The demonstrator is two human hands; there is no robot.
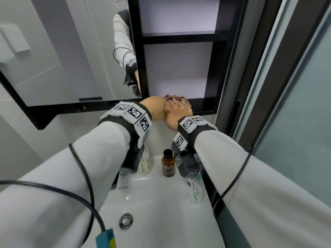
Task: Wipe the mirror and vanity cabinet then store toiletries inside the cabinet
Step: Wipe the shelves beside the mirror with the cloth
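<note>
While my right hand (179, 113) lies flat-fingered on the pink cloth (176, 99) on the bottom shelf of the cabinet (217, 68) at twelve o'clock, the fingers of my left hand (155, 109) are hidden, grip unclear.

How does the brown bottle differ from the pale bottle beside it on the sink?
The brown bottle is dark amber with a black cap; the pale bottle is whitish with dark printed characters. The brown bottle shows whole; the pale bottle's top is hidden behind the left wrist device. Both stand upright, apart, on the back ledge of the sink.
</note>
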